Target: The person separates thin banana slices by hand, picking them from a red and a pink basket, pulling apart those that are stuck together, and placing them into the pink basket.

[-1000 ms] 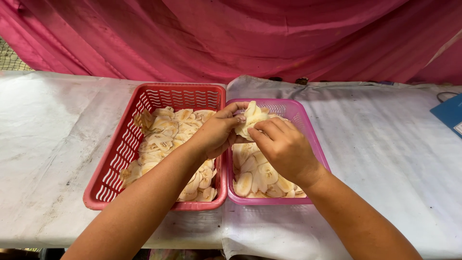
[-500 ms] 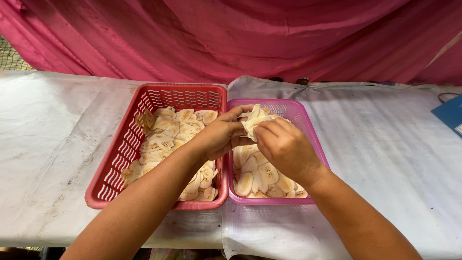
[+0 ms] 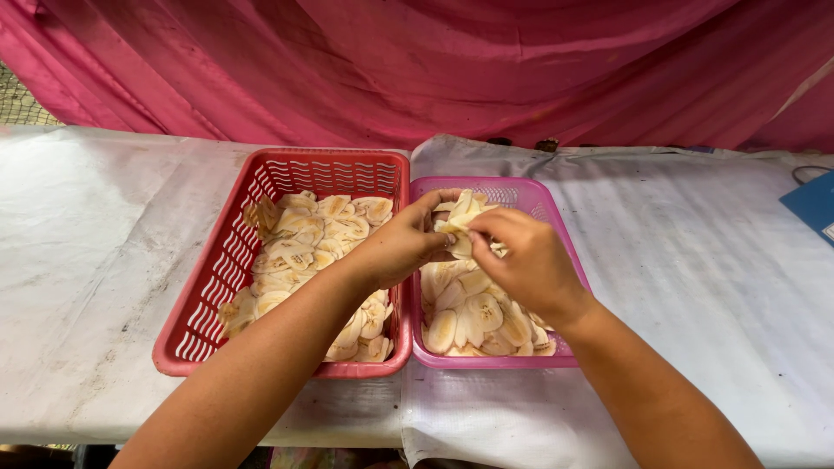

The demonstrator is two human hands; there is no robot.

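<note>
Left hand (image 3: 401,246) and right hand (image 3: 522,258) pinch together on a clump of pale banana slices (image 3: 462,220) above the pink basket (image 3: 569,257), beside the red basket (image 3: 208,300). Stuck slices may tear, or drop onto the white table cover (image 3: 695,260).

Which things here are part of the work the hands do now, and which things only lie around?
Part of the work:
- left hand and right hand, together holding a clump of pale slices
- pink basket with slices, under the hands
- red basket with slices, beside it

Only lying around:
- white table cover
- pink curtain
- blue object at the right edge
</note>
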